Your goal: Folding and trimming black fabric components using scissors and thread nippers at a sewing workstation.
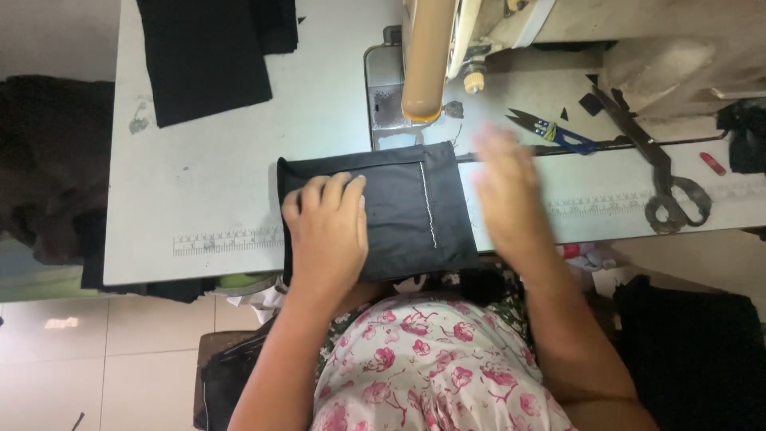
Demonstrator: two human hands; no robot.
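**stitchfan:** While the left hand (pixel 329 227) lies flat on the black fabric piece (pixel 375 211), where exactly is that piece sitting?

**bobbin_bob:** It's on the near edge of the pale worktop (pixel 199 175), right in front of the sewing machine (pixel 447 48), and its near end hangs a bit over the edge toward the person's flowery top. There's a light line of stitching (pixel 428 203) running near-to-far down its right part. The left fingers (pixel 335 187) are stretched out and pressing on the cloth, not pinching anything.

**stitchfan:** And the right hand?

**bobbin_bob:** The right hand (pixel 507 187) is just beside the piece's right edge, above the worktop, blurred. Fingers look spread and released, holding nothing. Can't tell if it touches the cloth.

**stitchfan:** Anything else lying around?

**bobbin_bob:** Blue-handled thread snips (pixel 550 130) just past the right hand, big dark shears (pixel 658 172) further right, a small red thing (pixel 712 164) near the right edge. More black cloth (pixel 207 56) sits at the far left of the worktop, well apart from the piece. Printed ruler strips (pixel 227 239) run along the near edge.
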